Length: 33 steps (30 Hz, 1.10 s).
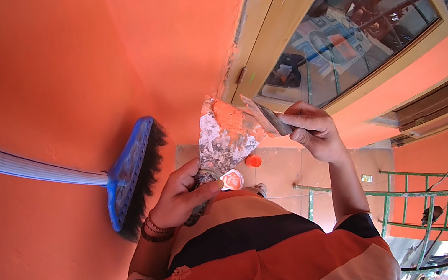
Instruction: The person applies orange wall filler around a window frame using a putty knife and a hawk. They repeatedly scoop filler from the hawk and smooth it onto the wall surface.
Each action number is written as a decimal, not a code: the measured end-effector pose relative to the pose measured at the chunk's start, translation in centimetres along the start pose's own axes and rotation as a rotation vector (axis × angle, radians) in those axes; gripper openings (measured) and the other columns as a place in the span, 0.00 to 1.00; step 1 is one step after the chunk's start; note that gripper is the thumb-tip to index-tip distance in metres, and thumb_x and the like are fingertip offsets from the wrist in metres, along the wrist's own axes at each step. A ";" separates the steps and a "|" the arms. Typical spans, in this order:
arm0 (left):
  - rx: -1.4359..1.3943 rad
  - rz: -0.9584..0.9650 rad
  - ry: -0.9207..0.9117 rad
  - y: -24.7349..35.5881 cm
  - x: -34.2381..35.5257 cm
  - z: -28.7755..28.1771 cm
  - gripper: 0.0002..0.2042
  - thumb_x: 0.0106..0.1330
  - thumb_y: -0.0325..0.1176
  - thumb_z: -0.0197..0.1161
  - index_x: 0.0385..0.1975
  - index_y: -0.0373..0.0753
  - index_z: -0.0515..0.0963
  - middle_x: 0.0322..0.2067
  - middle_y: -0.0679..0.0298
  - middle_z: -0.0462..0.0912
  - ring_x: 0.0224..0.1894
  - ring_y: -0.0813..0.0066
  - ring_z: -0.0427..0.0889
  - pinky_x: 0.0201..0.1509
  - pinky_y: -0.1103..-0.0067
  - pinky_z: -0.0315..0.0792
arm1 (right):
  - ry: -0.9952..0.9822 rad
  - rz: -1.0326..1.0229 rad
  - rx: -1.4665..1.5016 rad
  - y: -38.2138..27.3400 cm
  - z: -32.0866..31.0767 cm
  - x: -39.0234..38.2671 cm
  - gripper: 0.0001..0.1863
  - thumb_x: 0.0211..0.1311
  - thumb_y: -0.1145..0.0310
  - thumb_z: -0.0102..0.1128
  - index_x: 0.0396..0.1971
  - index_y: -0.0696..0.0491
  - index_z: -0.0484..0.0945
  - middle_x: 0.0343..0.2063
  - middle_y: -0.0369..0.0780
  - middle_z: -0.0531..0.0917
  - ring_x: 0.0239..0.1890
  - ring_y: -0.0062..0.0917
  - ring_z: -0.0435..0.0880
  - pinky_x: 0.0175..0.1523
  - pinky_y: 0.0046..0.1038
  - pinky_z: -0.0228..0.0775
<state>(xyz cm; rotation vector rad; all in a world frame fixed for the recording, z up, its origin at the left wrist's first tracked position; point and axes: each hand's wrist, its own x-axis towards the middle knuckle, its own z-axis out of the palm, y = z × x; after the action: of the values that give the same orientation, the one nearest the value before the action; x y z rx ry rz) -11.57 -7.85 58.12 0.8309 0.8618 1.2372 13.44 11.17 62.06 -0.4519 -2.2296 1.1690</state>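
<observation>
My left hand [177, 199] is closed round the handle of a wide putty knife [215, 153], its blade crusted with white and grey residue. Near the blade's upper edge lies a dab of orange filler [229, 116]. My right hand [315, 130] grips a narrower putty knife [263, 116] between thumb and fingers. That smaller blade is angled to the wide blade's right edge, at or very near the orange filler; exact contact is hard to tell.
An orange wall [46, 81] rises at left, with a blue broom [125, 175] against it. A wooden-framed window [348, 28] stands at upper right. Below are a white tub [232, 180] of orange material and a small orange container [253, 161]. Green metal railings [425, 194] run at lower right.
</observation>
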 end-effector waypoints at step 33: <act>0.145 0.107 0.231 0.8 -2.2 2.5 0.15 0.69 0.28 0.59 0.52 0.31 0.71 0.29 0.70 0.77 0.27 0.88 0.74 0.30 0.86 0.69 | 0.146 0.485 -0.037 -6.9 -3.4 -2.3 0.13 0.70 0.68 0.54 0.48 0.58 0.79 0.26 0.37 0.80 0.27 0.18 0.78 0.32 0.23 0.72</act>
<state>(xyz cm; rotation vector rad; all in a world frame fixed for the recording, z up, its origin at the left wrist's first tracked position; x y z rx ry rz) -9.91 -10.05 60.12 0.8695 1.1161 1.3956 17.14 8.24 68.52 -1.1023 -2.0759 1.2786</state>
